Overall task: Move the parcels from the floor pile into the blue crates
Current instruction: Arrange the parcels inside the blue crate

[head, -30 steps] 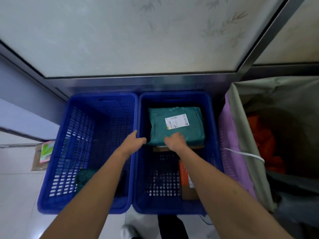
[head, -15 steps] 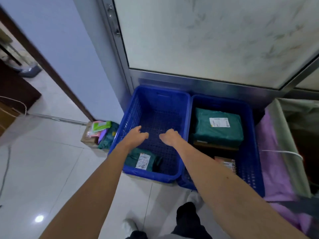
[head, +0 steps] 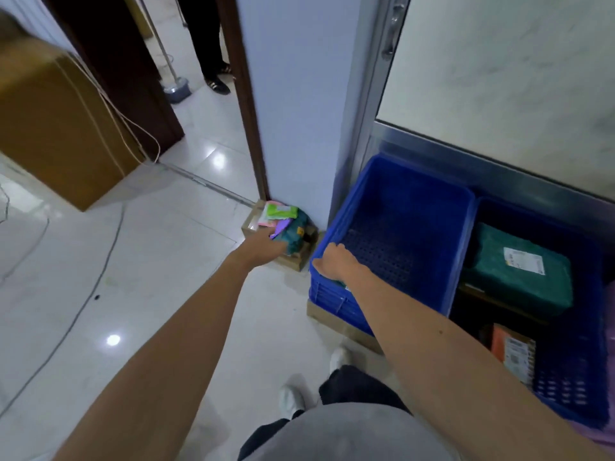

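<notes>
The floor pile sits against the wall corner: a teal parcel, a green and pink packet and a brown box underneath. My left hand reaches it and touches the teal parcel; its grip is hidden. Over the near left corner of the left blue crate rests my right hand, holding nothing. My right arm hides most of a small parcel in that crate. The right blue crate holds a large teal parcel and an orange box.
A big brown carton stands at the left with a white cord over it. A dark cable trails over the tiled floor. Another person's legs and a mop show in the doorway. Flat cardboard lies under the left crate.
My view has swung left from the crates to the pile. My left hand has moved off the crate to the teal parcel, and my right hand has followed to the left crate's corner.
</notes>
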### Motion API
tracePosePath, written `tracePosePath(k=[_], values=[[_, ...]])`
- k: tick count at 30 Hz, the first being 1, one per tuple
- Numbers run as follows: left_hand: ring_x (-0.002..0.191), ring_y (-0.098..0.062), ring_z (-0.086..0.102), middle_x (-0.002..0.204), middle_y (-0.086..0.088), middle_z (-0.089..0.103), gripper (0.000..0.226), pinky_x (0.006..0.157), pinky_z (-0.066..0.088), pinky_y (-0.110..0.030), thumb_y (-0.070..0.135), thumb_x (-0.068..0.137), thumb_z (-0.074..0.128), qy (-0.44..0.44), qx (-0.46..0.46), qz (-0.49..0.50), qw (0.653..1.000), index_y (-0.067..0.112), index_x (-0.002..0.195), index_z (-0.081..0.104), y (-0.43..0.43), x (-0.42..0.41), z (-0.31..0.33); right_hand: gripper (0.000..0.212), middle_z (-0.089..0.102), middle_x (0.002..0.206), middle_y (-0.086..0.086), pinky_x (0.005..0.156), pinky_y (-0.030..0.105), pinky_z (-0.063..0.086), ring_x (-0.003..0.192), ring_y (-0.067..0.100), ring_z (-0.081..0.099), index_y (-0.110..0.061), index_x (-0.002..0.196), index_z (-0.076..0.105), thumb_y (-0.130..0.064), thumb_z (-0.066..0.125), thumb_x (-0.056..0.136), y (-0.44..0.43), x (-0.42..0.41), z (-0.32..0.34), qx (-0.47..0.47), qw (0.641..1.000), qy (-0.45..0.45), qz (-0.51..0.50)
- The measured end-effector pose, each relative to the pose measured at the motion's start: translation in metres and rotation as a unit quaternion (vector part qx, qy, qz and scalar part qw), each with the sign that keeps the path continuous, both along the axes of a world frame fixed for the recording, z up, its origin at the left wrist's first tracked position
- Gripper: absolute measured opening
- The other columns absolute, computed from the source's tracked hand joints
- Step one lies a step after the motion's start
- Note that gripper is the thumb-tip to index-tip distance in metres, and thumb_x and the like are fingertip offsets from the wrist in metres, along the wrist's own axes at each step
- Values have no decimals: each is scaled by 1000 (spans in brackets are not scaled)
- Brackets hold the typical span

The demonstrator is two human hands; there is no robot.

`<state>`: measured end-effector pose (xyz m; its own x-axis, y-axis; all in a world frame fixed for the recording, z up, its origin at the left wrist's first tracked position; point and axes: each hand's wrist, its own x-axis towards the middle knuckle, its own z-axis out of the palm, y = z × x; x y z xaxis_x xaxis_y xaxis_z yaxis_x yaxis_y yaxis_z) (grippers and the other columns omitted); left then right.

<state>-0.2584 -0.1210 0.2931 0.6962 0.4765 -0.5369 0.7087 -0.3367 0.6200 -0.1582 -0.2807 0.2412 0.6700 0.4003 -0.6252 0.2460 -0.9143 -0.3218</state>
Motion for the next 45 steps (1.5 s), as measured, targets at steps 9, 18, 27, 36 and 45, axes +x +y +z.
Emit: tracePosePath(k=[9, 18, 27, 36, 45], values=[[96, -15, 49, 110, 1, 50, 24, 68, 39, -14, 12, 93, 57, 3, -27, -15, 1000, 22, 114, 55, 47, 19, -20, 59, 34, 154, 21, 106, 42, 39, 135, 37, 43, -2, 148, 36, -32, 45, 99, 51, 25, -35, -28, 999, 29, 4], [125, -22, 51, 141, -3, 53, 56, 102, 42, -32, 28, 87, 62, 78, 2, -2, 997, 22, 141, 51, 133, 81, -31, 70, 55, 138, 19, 93, 39, 48, 119, 36, 56, -7, 139, 51, -55, 45, 88, 129, 89, -67, 5, 997, 73, 2], [107, -21, 53, 119, -6, 59, 38, 91, 40, -29, 25, 90, 60, 85, -28, -37, 995, 21, 127, 58, 193, 147, -40, 65, 54, 136, 20, 94, 37, 49, 118, 36, 57, -2, 130, 55, -49, 50, 86, 169, 139, -75, 5, 993, 108, -55], [109, -23, 56, 116, -2, 63, 31, 89, 44, -31, 13, 94, 59, 141, -99, -167, 971, 12, 125, 62, 249, 210, -108, 44, 63, 123, 16, 74, 30, 42, 108, 34, 60, -1, 118, 63, -38, 51, 98, 206, 155, -127, -20, 978, 135, -159], [112, -22, 59, 120, -3, 62, 36, 98, 45, -32, 22, 89, 63, 214, -133, -194, 948, 23, 125, 64, 303, 248, -273, 44, 60, 117, 12, 79, 31, 46, 103, 29, 58, -7, 114, 60, -44, 50, 94, 248, 162, -273, -42, 956, 144, -252]])
